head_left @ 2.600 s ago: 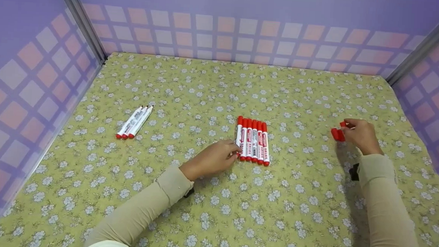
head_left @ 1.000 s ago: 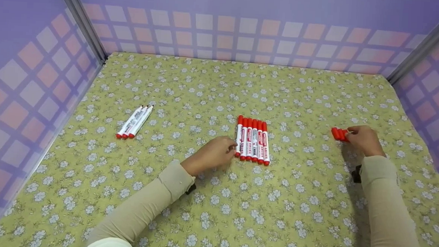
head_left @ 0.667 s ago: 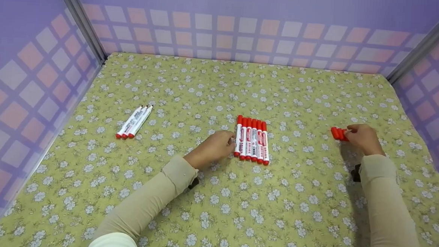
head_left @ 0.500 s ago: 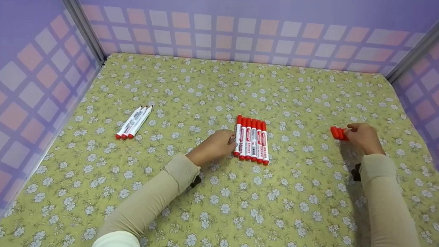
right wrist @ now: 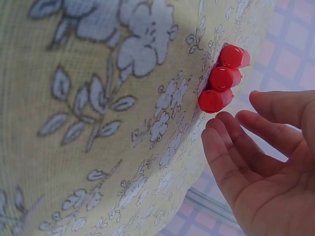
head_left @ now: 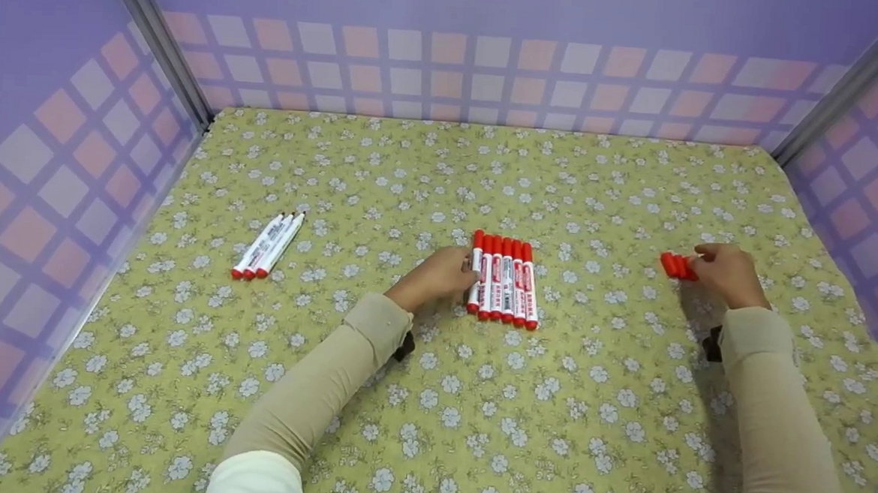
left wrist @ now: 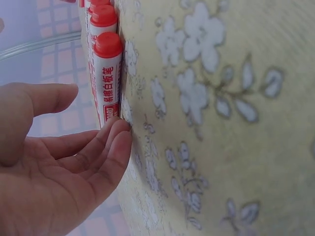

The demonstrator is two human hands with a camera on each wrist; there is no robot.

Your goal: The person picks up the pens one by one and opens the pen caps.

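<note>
Left hand (head_left: 437, 276) has its fingers (left wrist: 106, 147) mostly straight, tips touching the side of the nearest marker in the row of six capped red markers (head_left: 503, 280) mid-cloth, gripping nothing; right hand (head_left: 723, 273) is loosely open too, fingertips (right wrist: 221, 130) just beside the three loose red caps (right wrist: 224, 78) lying together, can't tell if they touch; further out, three uncapped markers (head_left: 268, 243) lie well apart on the left of the flowered tablecloth (head_left: 431, 396); purple checked walls (head_left: 449, 59) box it all in.
</note>
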